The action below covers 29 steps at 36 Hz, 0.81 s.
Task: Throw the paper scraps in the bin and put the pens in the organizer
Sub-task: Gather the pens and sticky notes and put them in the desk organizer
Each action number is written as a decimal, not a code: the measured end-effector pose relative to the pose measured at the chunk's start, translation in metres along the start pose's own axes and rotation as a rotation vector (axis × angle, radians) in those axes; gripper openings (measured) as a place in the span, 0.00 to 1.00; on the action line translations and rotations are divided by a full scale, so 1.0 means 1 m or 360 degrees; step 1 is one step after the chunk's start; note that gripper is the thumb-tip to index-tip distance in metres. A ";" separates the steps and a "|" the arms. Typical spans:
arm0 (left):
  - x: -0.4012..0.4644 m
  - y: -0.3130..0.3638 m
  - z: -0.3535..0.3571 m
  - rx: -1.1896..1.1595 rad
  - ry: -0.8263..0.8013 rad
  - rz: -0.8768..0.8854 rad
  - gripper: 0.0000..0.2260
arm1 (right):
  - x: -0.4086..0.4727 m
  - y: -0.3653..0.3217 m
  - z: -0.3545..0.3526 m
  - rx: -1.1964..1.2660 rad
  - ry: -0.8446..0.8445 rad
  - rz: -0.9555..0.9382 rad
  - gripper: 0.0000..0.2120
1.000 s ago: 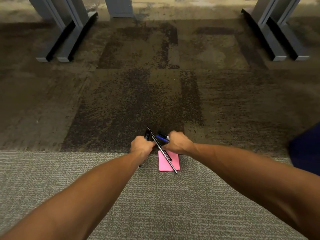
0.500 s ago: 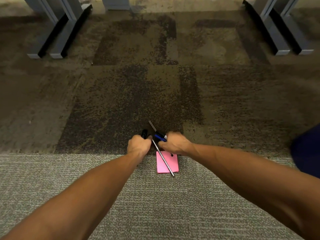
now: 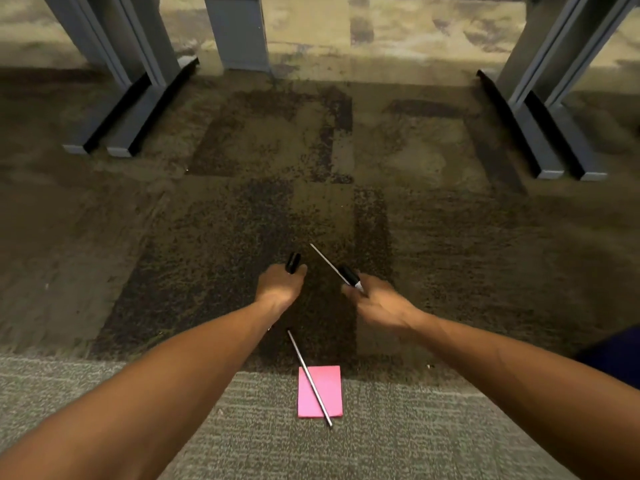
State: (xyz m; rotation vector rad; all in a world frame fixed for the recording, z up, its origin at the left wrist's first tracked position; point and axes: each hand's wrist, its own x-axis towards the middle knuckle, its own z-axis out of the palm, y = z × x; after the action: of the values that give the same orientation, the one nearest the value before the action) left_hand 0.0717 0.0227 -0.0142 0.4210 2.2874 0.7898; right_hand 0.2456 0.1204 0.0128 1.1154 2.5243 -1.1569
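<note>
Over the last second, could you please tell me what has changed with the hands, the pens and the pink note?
Both hands have lifted off the pink sticky note and moved apart. The left hand grips a black pen; the right hand holds a black marker and a thin silver pen. The blue pen seen earlier is no longer visible. The note and the silver pen lying across it remain on the carpet.

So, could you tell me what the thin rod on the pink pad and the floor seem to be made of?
Thin rod: probably metal, going by its silvery sheen, though it could be plastic. Pink pad: matte paper, flat with square corners. Floor: woven carpet, ribbed grey texture.
</note>
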 end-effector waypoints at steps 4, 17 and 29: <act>-0.003 0.038 -0.014 -0.0176 -0.0015 -0.0012 0.17 | -0.003 -0.004 -0.024 0.0302 0.0095 0.0057 0.10; -0.069 0.173 -0.093 -0.0594 0.0048 0.0165 0.16 | -0.052 -0.066 -0.153 0.0794 0.0240 -0.0090 0.03; -0.210 0.319 -0.219 -0.0767 -0.0015 0.0147 0.15 | -0.174 -0.208 -0.309 0.0892 0.0418 -0.0088 0.11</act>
State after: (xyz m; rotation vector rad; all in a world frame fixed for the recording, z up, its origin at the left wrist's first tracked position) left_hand 0.0982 0.0717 0.4225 0.3045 1.9895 1.3377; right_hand 0.2773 0.1505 0.4213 1.3982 2.4891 -1.9268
